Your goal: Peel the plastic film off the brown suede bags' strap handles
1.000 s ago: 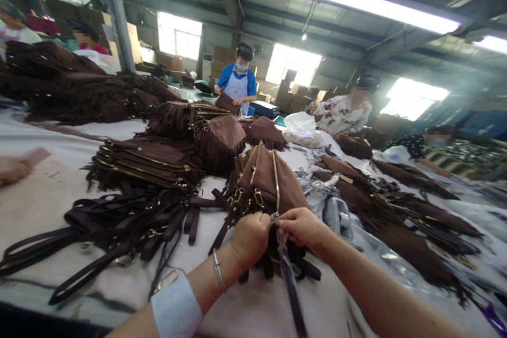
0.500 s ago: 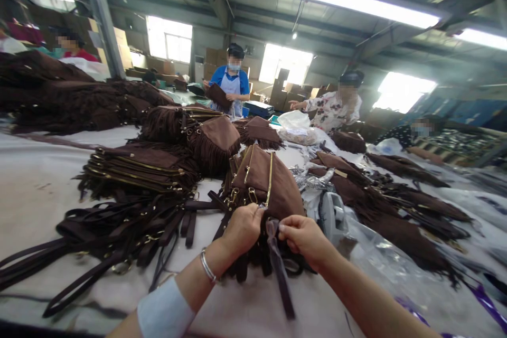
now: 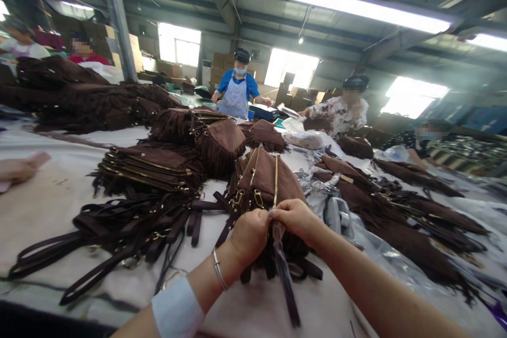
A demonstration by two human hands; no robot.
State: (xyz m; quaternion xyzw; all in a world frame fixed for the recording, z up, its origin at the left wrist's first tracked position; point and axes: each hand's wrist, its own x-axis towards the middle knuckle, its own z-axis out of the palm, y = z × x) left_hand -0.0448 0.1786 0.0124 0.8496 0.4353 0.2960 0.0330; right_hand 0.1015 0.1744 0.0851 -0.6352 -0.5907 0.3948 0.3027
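Note:
A brown fringed bag with gold zippers lies on top of others like it in front of me. My left hand is closed at the near end of this bag; the exact part in its grip is hidden. Right against it, my right hand pinches at the top of a dark strap partly wrapped in clear plastic. The strap hangs down toward the near side of the table. Both sets of fingertips meet by the lower end of the zipper. Gold clasps show just above my left hand.
Loose dark straps with gold rings spread on the left. Behind them sits a stack of fringed bags. Clear plastic and more brown pieces cover the right side. Another person's hand reaches in from the left edge. Co-workers stand across the table.
My right hand has moved up and left from beside the strap to meet my left hand. Another person's hand has appeared at left. The blue-shirted person no longer holds a brown piece.

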